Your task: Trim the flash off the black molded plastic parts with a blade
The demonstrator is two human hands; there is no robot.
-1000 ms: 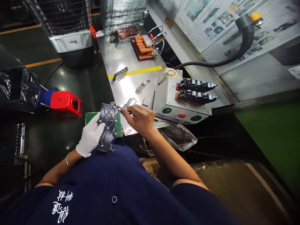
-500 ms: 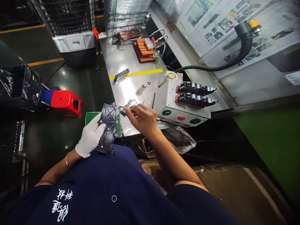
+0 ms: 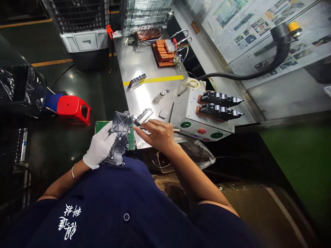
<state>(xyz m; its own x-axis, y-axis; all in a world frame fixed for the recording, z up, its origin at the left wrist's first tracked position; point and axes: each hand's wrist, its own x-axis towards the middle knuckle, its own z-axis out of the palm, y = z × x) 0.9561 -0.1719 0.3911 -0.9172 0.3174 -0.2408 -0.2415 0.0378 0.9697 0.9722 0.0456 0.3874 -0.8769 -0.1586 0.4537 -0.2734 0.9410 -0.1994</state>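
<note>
Both hands [image 3: 99, 148] [image 3: 157, 134] hold black cover [image 3: 119, 136] past table edge [image 3: 144, 145]

Head view: looking steeply down from above the person's chest, facing forward along the metal bench [image 3: 144, 69].
Nearness: sitting close over both hands, bench's far end receding.
Shared views: only one view showing.

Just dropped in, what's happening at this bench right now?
A person in a dark blue shirt holds a black ribbed plastic cover in the gloved left hand. The bare right hand pinches a thin tool with its tip at the cover's upper right edge. A white button box sits alongside on the steel bench.
</note>
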